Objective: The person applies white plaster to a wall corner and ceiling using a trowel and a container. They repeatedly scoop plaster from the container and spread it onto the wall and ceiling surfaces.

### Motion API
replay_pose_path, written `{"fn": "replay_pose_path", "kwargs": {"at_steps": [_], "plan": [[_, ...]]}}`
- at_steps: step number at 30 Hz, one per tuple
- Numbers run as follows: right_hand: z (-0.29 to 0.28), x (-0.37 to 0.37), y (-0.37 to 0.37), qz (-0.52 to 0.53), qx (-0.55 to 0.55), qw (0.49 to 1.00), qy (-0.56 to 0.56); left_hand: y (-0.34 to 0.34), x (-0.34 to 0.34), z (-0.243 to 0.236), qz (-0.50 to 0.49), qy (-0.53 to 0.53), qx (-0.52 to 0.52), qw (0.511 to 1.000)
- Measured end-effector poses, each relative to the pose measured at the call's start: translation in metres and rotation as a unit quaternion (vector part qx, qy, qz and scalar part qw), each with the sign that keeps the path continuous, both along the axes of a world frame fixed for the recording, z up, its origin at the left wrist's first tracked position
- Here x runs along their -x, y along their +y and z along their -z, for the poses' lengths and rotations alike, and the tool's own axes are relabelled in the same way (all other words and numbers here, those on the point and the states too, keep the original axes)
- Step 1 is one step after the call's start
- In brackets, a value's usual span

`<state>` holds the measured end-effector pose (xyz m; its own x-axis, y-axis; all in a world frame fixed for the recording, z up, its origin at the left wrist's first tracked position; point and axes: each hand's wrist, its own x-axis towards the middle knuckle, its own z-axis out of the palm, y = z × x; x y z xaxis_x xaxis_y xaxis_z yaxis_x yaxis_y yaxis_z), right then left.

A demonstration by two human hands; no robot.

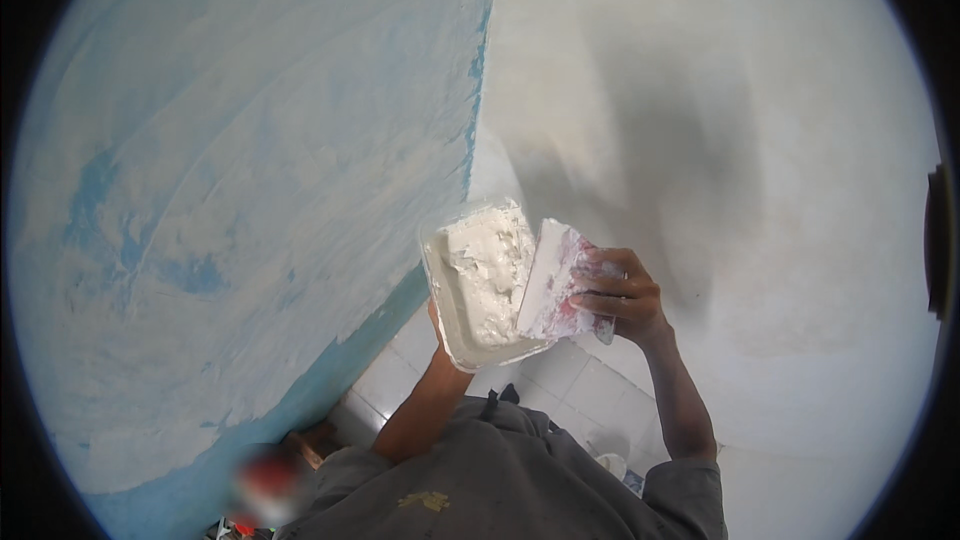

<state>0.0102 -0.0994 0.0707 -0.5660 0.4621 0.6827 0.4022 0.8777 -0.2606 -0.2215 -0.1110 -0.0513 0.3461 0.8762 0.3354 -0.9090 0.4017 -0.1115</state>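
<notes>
A whitish rectangular plastic tub (446, 312) of thick white putty (492, 270) is held up in front of my chest. My left hand (437, 328) supports it from underneath, its fingers mostly hidden behind the tub. My right hand (628, 298) grips a wide putty knife (556, 285) smeared with putty, with some red showing through. The blade's edge slants along the tub's right rim, touching or very close to it. Putty is heaped at the tub's far and right side, and the near left part holds only a thin coat.
On the left stands a blue wall (250, 180) partly covered with white putty. A white wall (800, 240) bearing shadows meets it at a corner ahead. Below lie pale floor tiles (560, 370). Blurred red and white things (268, 485) sit at the lower left.
</notes>
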Motion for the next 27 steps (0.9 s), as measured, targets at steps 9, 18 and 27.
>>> {"fn": "replay_pose_path", "kwargs": {"at_steps": [9, 18, 27], "plan": [[-0.002, -0.039, 0.029, 0.153, -0.049, 0.987, -0.006, 0.008, -0.011, -0.01, 0.004, -0.036, 0.001, 0.999], [-0.078, 0.01, -0.017, 0.317, 0.175, 0.932, 0.016, 0.014, -0.028, -0.024, -0.133, 0.079, 0.072, 0.985], [-0.043, 0.067, 0.0, 0.337, 0.166, 0.927, 0.013, 0.015, -0.03, -0.02, -0.149, 0.07, 0.046, 0.985]]}}
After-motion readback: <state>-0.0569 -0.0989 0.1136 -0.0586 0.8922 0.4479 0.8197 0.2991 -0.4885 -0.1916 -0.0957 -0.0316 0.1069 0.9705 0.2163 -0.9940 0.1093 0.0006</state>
